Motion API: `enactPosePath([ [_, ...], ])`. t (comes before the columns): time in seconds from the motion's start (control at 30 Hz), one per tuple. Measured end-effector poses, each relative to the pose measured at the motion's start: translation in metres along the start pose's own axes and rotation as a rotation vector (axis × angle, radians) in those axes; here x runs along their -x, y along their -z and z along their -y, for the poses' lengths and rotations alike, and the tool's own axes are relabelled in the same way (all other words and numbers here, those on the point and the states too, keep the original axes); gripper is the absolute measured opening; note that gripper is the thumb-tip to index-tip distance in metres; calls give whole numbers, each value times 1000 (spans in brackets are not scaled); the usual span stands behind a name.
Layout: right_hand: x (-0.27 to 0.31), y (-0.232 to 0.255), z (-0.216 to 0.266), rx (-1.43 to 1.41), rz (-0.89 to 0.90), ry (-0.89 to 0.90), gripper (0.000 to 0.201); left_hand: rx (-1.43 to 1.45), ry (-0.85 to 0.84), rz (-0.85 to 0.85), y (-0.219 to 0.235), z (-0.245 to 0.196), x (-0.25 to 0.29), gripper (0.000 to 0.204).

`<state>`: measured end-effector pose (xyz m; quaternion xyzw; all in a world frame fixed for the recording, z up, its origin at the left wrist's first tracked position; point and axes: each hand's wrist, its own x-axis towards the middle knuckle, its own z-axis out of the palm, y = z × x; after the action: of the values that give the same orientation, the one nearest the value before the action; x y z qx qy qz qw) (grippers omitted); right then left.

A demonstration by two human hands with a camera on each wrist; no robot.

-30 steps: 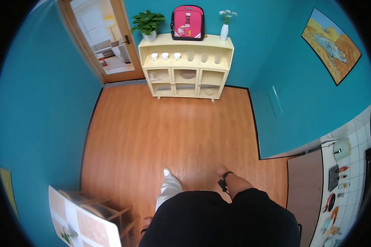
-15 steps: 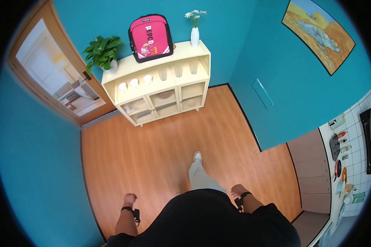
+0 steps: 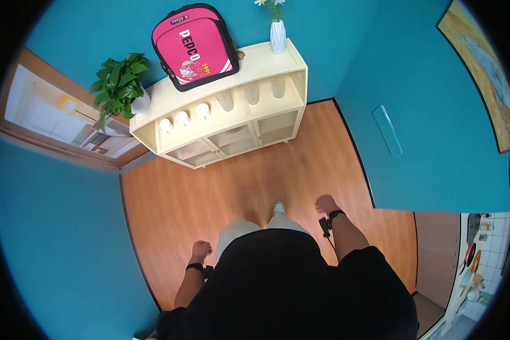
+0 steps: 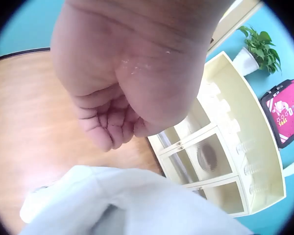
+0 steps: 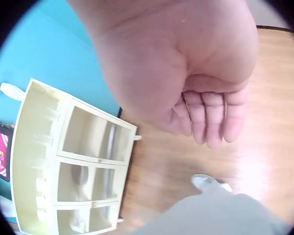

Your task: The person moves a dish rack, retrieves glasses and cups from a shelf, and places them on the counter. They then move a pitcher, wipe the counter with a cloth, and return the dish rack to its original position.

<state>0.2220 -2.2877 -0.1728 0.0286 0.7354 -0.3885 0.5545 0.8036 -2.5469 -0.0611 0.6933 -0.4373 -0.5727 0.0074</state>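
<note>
I am standing on a wooden floor (image 3: 209,187) facing a cream cabinet (image 3: 241,68). My left hand (image 3: 200,249) hangs beside my hip with its fingers loosely curled and holds nothing. In the left wrist view that left hand (image 4: 110,129) is empty above a pale trouser leg (image 4: 122,200). My right hand (image 3: 324,204) swings forward at my right side, fingers relaxed and empty. The right wrist view shows the right hand (image 5: 208,117) over the floor with the cabinet (image 5: 73,161) beyond. A pink backpack (image 3: 195,48) stands on the cabinet top.
A potted plant (image 3: 119,85) and a white vase (image 3: 277,35) flank the backpack. White cups (image 3: 181,119) and glasses (image 3: 252,93) line the open shelf. A doorway (image 3: 56,124) opens at the left. Teal walls close both sides, and a kitchen counter (image 3: 473,266) shows at the lower right.
I have walked closer to the cabinet, which now looms larger. My right hand has swung forward, and my left hand has come into view and swung forward beside my hip.
</note>
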Motion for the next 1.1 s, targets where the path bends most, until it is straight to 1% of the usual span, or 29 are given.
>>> enactPosePath([
  [0.03,34,-15,66,13,-32,27,18,-88,-53,41,1,-20,-16,16],
  [0.07,43,-29,109,2,-38,74,17,-201,-160,13,-2,-45,-32,19],
  [0.1,46,-37,139,-11,-44,119,16,-317,-266,-12,-5,-75,-51,23],
  [0.13,48,-41,159,-13,-43,107,16,-492,-362,13,-7,-104,-84,28],
  [0.17,47,-46,176,0,-31,136,18,-572,-561,-124,-20,-141,-99,35],
  [0.2,41,-52,188,13,-22,166,19,-556,-552,-71,-32,-197,-104,43],
  [0.23,36,-54,189,24,-36,160,17,-593,-627,-98,-48,-249,-114,48],
  [0.27,33,-55,184,21,-43,146,17,-555,-783,-113,-63,-286,-140,50],
  [0.3,28,-53,175,38,-60,110,17,-520,-740,-49,-78,-339,-149,56],
  [0.33,25,-47,161,52,-83,75,17,-459,-796,-49,-95,-377,-174,60],
  [0.37,19,-39,134,43,-92,41,18,-398,-854,-43,-111,-413,-197,63],
  [0.4,15,-29,105,33,-104,10,18,-312,-890,-76,-129,-447,-215,67],
  [0.43,19,-19,74,-3,-103,-73,19,-219,-913,-110,-145,-474,-229,71],
  [0.47,29,-15,53,-36,-98,-158,20,-216,-905,-86,-156,-499,-236,71],
  [0.53,79,-30,59,-99,-245,-395,20,-333,-1036,-462,-174,-545,-249,78],
  [0.6,111,-40,62,-147,-264,-455,19,-381,-1021,-390,-185,-571,-278,76],
  [0.63,116,-50,63,-176,-287,-504,22,-429,-1012,-341,-187,-581,-292,73],
  [0.67,120,-55,67,-207,-283,-513,21,-433,-1011,-324,-192,-585,-309,73],
  [0.73,133,-81,107,-221,-361,-506,22,-429,-957,-113,-203,-589,-341,55],
  [0.77,119,-77,100,-229,-365,-511,22,-604,-1019,-193,-203,-591,-346,48],
  [0.8,90,-65,72,-278,-232,-498,21,-609,-1020,-185,-202,-594,-350,48],
  [0.83,74,-57,56,-323,-98,-483,21,-563,-1036,-161,-202,-594,-354,47],
  [0.9,49,-65,90,392,-198,-69,26,-519,-1041,-141,-204,-594,-353,47],
  [0.93,27,-64,113,610,-198,47,31,-527,-1014,-85,-200,-598,-346,48],
  [0.97,9,-69,151,735,-215,80,33,-537,-987,-30,-197,-601,-339,50],
  [1.0,-10,-77,191,759,-214,142,31,-544,-979,-37,-194,-599,-333,50],
  [1.03,-33,-82,225,890,-167,268,29,-569,-1002,-93,-191,-593,-324,54],
  [1.07,-87,-82,222,1158,-46,476,28,-590,-1023,-152,-190,-588,-310,59],
  [1.1,-94,-96,270,1053,-87,472,25,-590,-1016,-165,-187,-587,-287,59],
])
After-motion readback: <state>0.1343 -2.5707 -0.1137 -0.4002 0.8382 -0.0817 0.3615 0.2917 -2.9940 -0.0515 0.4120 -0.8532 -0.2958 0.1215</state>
